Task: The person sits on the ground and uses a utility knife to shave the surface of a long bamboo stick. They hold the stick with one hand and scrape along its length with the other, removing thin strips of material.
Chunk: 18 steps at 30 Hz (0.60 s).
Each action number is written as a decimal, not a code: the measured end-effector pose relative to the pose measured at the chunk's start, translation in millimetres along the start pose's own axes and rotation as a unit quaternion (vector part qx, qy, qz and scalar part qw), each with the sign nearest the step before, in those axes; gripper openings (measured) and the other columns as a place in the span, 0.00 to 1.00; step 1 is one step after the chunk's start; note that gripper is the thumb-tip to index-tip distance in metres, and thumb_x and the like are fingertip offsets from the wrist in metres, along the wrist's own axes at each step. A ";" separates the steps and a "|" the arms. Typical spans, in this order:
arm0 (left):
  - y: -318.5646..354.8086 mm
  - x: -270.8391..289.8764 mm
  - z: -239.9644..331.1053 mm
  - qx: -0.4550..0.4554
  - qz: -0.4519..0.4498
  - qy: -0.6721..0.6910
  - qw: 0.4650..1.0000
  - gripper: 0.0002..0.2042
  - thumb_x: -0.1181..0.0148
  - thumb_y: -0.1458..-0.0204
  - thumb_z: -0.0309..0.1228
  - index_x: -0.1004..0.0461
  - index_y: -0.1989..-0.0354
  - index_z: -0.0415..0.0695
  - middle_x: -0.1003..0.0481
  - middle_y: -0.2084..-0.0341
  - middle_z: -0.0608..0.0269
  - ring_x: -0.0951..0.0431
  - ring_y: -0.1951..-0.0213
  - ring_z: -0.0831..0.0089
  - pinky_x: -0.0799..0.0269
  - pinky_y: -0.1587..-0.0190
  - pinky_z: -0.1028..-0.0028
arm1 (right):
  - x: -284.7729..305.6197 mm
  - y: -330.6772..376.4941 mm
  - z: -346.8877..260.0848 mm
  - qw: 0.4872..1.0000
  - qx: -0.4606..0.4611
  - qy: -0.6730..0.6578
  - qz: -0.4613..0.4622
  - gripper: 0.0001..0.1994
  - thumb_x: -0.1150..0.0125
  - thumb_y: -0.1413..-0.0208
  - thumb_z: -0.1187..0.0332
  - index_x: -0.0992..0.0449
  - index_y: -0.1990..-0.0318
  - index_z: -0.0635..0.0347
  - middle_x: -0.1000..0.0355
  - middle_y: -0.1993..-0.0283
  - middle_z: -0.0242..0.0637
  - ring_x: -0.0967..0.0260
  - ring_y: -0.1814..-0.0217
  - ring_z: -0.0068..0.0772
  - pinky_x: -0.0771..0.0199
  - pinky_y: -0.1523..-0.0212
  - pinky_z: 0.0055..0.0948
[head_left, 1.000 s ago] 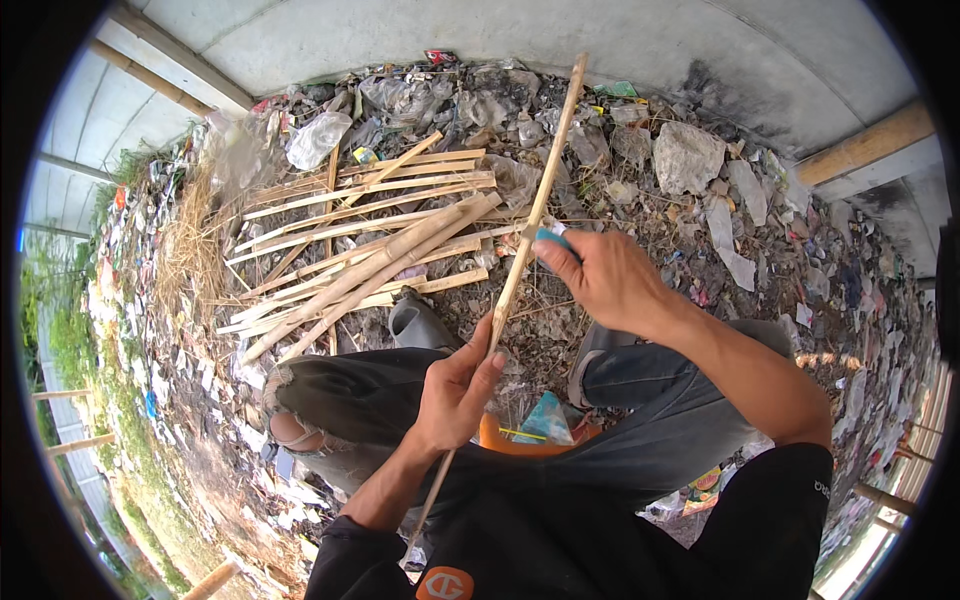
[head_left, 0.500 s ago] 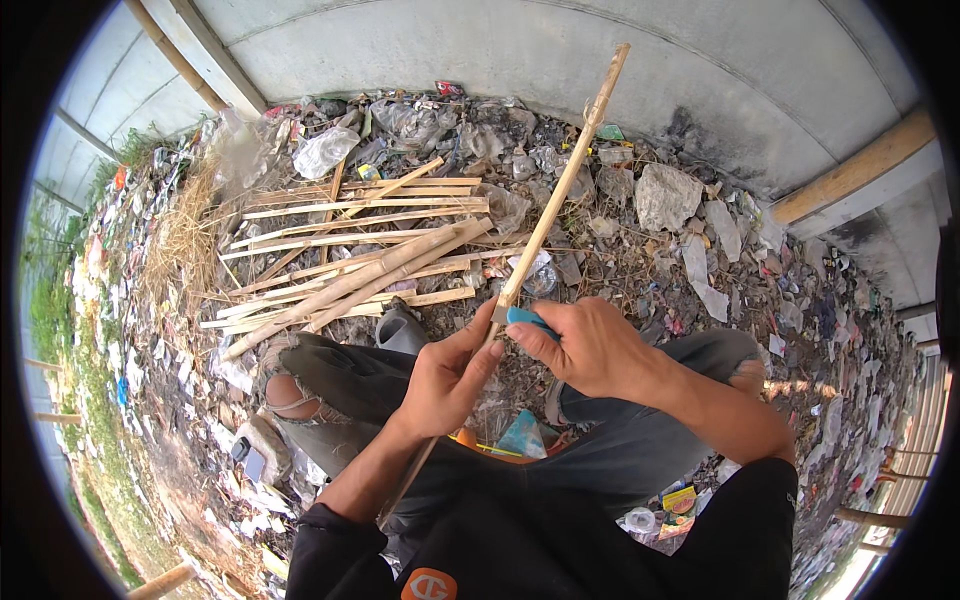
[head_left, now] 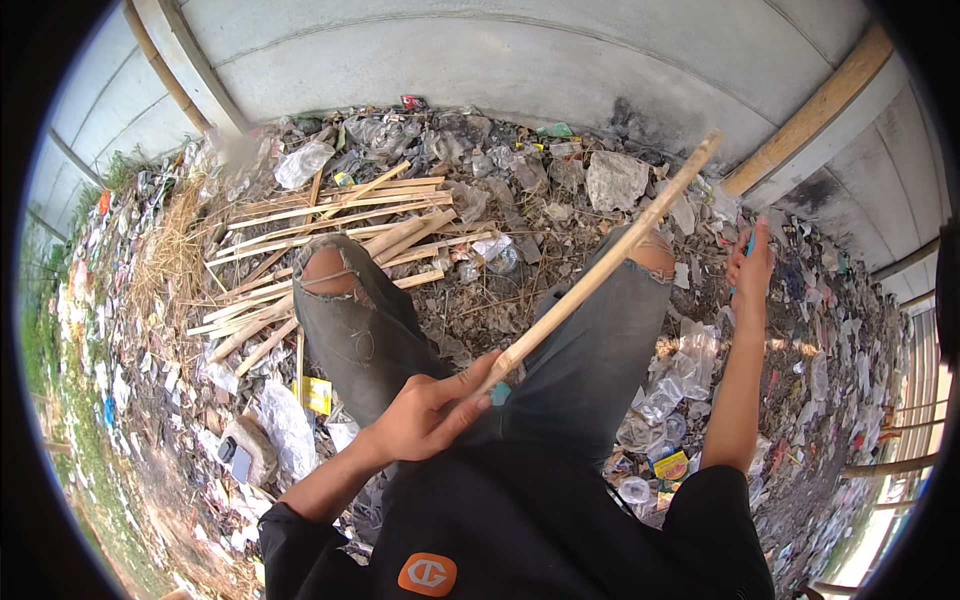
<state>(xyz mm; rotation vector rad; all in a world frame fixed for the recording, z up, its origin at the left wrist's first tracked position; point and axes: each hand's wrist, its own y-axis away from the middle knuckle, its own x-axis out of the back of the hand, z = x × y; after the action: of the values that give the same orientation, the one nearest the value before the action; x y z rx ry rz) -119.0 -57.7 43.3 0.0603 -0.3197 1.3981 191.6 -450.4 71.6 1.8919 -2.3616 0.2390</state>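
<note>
My left hand (head_left: 425, 415) is closed around the near end of a long split bamboo strip (head_left: 600, 270), with thumb and fingers pinching it in front of my lap. The strip slants up to the right, past my right knee. Out to the right, beyond that knee, my right hand (head_left: 752, 268) grips a knife with a blue handle (head_left: 751, 243). Fingers cover much of the handle, and its blade cannot be made out. This hand is well apart from the strip.
A pile of bamboo strips (head_left: 405, 232) lies beyond my left knee. Litter and plastic scraps cover the ground. A large stone (head_left: 616, 180) sits near the grey wall (head_left: 480, 70), and a bamboo pole (head_left: 810, 110) leans at the right.
My right hand, with the knife, has left the strip and swung far out to the right. The strip now tilts further right, and my knees are drawn up higher.
</note>
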 end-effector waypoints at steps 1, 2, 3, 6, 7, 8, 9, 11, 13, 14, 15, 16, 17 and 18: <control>1.9 -3.1 -2.0 0.028 0.026 -0.015 0.999 0.27 0.43 0.31 0.29 0.37 0.27 0.32 0.29 0.82 0.56 0.28 0.79 0.80 0.29 0.71 0.74 | 4.8 24.5 1.1 0.999 -0.027 -0.041 0.012 0.30 0.54 0.28 0.35 0.37 0.73 0.50 0.50 0.84 0.21 0.55 0.86 0.15 0.56 0.84 0.23; 5.3 -7.5 -1.7 0.052 0.043 -0.017 0.998 0.27 0.42 0.31 0.29 0.38 0.26 0.32 0.29 0.81 0.58 0.29 0.77 0.81 0.29 0.69 0.75 | 9.4 51.2 2.6 0.997 -0.029 -0.072 0.005 0.29 0.55 0.28 0.36 0.36 0.72 0.50 0.50 0.84 0.21 0.55 0.86 0.16 0.56 0.84 0.24; 8.6 -11.5 -1.3 0.077 0.060 -0.022 0.995 0.27 0.42 0.31 0.30 0.38 0.26 0.32 0.30 0.80 0.59 0.30 0.76 0.83 0.30 0.68 0.76 | 9.8 76.7 6.2 0.994 -0.031 -0.108 -0.002 0.29 0.56 0.27 0.36 0.36 0.71 0.51 0.49 0.84 0.22 0.55 0.86 0.16 0.56 0.84 0.24; 18.8 -34.5 -9.8 0.073 0.106 0.017 0.991 0.27 0.42 0.31 0.30 0.38 0.26 0.33 0.27 0.77 0.58 0.29 0.72 0.83 0.29 0.65 0.77 | 5.2 132.5 28.3 0.979 -0.062 -0.189 -0.042 0.28 0.58 0.27 0.38 0.35 0.69 0.52 0.49 0.84 0.24 0.54 0.87 0.17 0.56 0.84 0.24; 21.7 -38.4 -5.3 0.086 0.101 0.008 0.991 0.27 0.42 0.31 0.30 0.38 0.26 0.33 0.27 0.76 0.57 0.30 0.71 0.83 0.29 0.64 0.78 | 2.3 144.7 33.5 0.975 -0.070 -0.208 -0.032 0.28 0.57 0.27 0.38 0.35 0.69 0.52 0.49 0.84 0.23 0.55 0.87 0.18 0.56 0.85 0.25; 24.7 -41.5 -0.9 0.099 0.096 -0.001 0.991 0.27 0.42 0.31 0.30 0.38 0.26 0.33 0.26 0.74 0.57 0.30 0.70 0.83 0.29 0.63 0.78 | -0.6 155.8 38.5 0.971 -0.078 -0.227 -0.022 0.28 0.57 0.27 0.37 0.35 0.69 0.52 0.49 0.84 0.23 0.55 0.88 0.18 0.55 0.85 0.25; 26.9 -44.7 2.7 0.109 0.092 -0.009 0.990 0.27 0.42 0.31 0.30 0.38 0.26 0.34 0.26 0.73 0.56 0.30 0.69 0.83 0.29 0.62 0.78 | -2.1 164.2 41.2 0.966 -0.083 -0.245 -0.012 0.28 0.57 0.27 0.37 0.35 0.69 0.52 0.49 0.84 0.23 0.55 0.88 0.19 0.55 0.86 0.26; 30.7 -50.6 3.1 0.054 0.096 -0.037 0.993 0.28 0.41 0.31 0.30 0.38 0.26 0.34 0.25 0.74 0.51 0.28 0.70 0.81 0.28 0.62 0.77 | -1.3 173.7 40.5 0.970 -0.065 -0.235 0.006 0.27 0.58 0.26 0.38 0.35 0.69 0.52 0.48 0.83 0.23 0.55 0.88 0.19 0.55 0.85 0.25; 33.4 -55.6 8.2 0.019 0.098 -0.060 0.993 0.28 0.40 0.32 0.30 0.38 0.26 0.34 0.25 0.76 0.48 0.27 0.73 0.79 0.28 0.64 0.75 | 3.5 178.2 34.7 0.973 -0.063 -0.221 0.031 0.27 0.59 0.26 0.39 0.35 0.68 0.52 0.48 0.83 0.23 0.55 0.87 0.19 0.55 0.85 0.25; 34.9 -55.4 11.7 0.033 0.084 -0.071 0.993 0.28 0.40 0.32 0.30 0.37 0.26 0.34 0.25 0.76 0.46 0.26 0.74 0.76 0.27 0.64 0.74 | 9.6 176.3 37.5 0.971 -0.041 -0.234 0.015 0.26 0.60 0.25 0.41 0.36 0.68 0.52 0.48 0.82 0.24 0.55 0.87 0.19 0.55 0.84 0.25; 35.0 -55.2 17.1 0.047 0.072 -0.080 0.993 0.28 0.40 0.33 0.30 0.37 0.26 0.34 0.26 0.77 0.44 0.25 0.75 0.73 0.27 0.65 0.73 | 13.4 176.1 34.0 0.970 -0.038 -0.242 0.017 0.26 0.60 0.24 0.41 0.36 0.68 0.53 0.48 0.82 0.24 0.55 0.87 0.19 0.55 0.84 0.26; 35.9 -55.1 20.9 0.060 0.060 -0.090 0.992 0.28 0.40 0.33 0.30 0.37 0.26 0.35 0.26 0.78 0.42 0.24 0.77 0.69 0.26 0.65 0.71 | 17.1 176.7 28.3 0.968 -0.035 -0.249 0.019 0.26 0.60 0.24 0.41 0.36 0.68 0.53 0.49 0.82 0.24 0.55 0.87 0.19 0.55 0.84 0.26; 38.4 -56.1 21.0 0.057 0.060 -0.093 0.992 0.28 0.40 0.33 0.30 0.37 0.26 0.34 0.27 0.77 0.45 0.26 0.75 0.73 0.28 0.65 0.73 | 20.5 177.6 25.3 0.966 -0.031 -0.256 0.022 0.26 0.61 0.24 0.42 0.37 0.67 0.53 0.49 0.83 0.24 0.56 0.87 0.19 0.55 0.84 0.26; 40.1 -55.9 20.0 0.049 0.066 -0.098 0.992 0.28 0.40 0.33 0.29 0.38 0.26 0.33 0.27 0.77 0.48 0.28 0.74 0.77 0.29 0.65 0.75 | 22.5 176.0 24.0 0.967 -0.030 -0.251 0.018 0.27 0.61 0.24 0.40 0.37 0.68 0.53 0.50 0.82 0.24 0.56 0.87 0.19 0.55 0.84 0.27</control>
<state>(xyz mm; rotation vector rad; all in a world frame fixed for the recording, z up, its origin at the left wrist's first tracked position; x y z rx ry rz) -169.3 -108.7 42.1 0.2634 -0.4247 1.5421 15.3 -439.0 42.3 2.0735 -2.6654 -0.3524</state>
